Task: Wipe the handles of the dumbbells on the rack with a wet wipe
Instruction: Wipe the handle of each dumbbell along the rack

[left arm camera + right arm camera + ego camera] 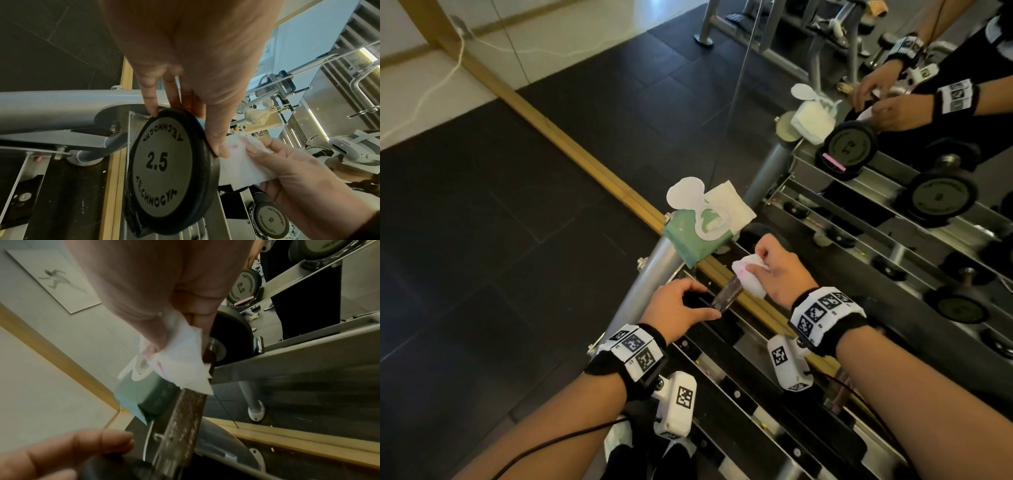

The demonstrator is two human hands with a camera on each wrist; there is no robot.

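A black 2.5 dumbbell (170, 164) lies at the left end of the rack's top shelf (750, 397). My left hand (702, 301) grips its near weight plate, fingers over the rim and thumb on the other side (218, 146). My right hand (756, 267) holds a white wet wipe (751, 279) folded round the far part of the worn metal handle (727, 294). In the right wrist view the wipe (180, 363) covers the handle's far end, and the handle (183, 426) is bare below it.
A green pack of wipes (695, 236) with its lid open sits on the rack's grey post (650, 274). A mirror behind the rack reflects dumbbells (941, 198) and my hands. A smaller dumbbell marked 2 (269, 219) lies on a lower shelf. Dark floor tiles spread to the left.
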